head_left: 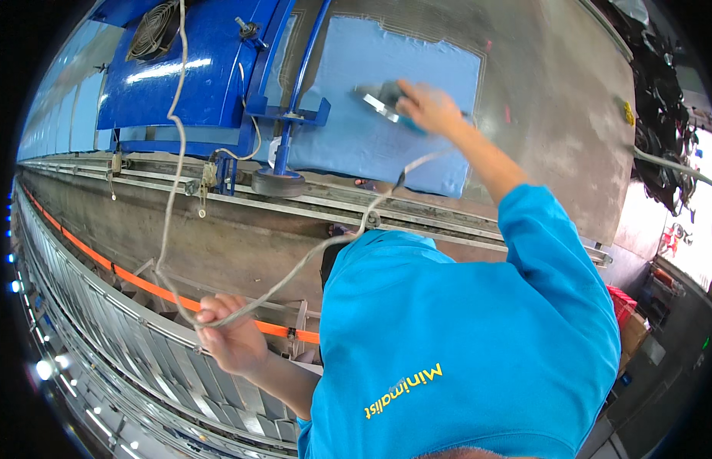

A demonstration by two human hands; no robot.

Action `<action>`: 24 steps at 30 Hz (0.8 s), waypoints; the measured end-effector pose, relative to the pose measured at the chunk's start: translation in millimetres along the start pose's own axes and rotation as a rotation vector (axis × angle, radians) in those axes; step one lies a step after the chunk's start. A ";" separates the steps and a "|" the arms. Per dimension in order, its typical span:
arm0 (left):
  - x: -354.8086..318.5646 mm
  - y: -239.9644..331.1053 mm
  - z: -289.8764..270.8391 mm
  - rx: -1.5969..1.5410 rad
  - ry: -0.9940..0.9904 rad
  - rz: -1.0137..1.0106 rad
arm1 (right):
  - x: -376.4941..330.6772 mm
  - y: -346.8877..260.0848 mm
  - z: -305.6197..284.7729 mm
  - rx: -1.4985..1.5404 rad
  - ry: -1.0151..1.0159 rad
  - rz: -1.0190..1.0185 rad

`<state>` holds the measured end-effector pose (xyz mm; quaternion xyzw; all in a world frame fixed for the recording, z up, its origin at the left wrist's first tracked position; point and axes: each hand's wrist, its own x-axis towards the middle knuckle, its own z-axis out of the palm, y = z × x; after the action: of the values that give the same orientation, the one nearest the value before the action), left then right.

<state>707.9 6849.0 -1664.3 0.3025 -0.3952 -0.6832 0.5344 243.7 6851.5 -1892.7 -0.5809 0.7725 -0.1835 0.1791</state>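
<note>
My right hand (429,107) is closed on a corded hand tool (386,101) with a dark body and a bright metal side. Motion blurs both, so its exact kind is unclear. Beneath it spreads light blue fabric (356,61) on the grey table (551,99). Off to the left, beyond the table's edge, my left hand (232,336) pinches a pale grey cord (306,256) between thumb and fingers. From there one length sags toward my right hand, with dark tape around part of it. The other length runs up past a blue machine (180,84).
The machine's blue frame bears a dark wheel (278,183) beside the fabric. Metal rails (333,200) follow the table edge. An orange strip (138,284) runs along grey metal panels at left. Dark bundled material (662,115) hangs at far right, near a red crate (622,306).
</note>
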 end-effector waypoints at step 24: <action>46.3 43.4 -188.3 0.091 -0.037 -0.075 | -92.9 -118.1 67.1 0.138 -0.252 0.194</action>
<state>875.2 6758.3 -1721.4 0.3284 -0.4241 -0.6896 0.4865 399.1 6905.6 -1887.0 -0.5085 0.7818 -0.1436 0.3310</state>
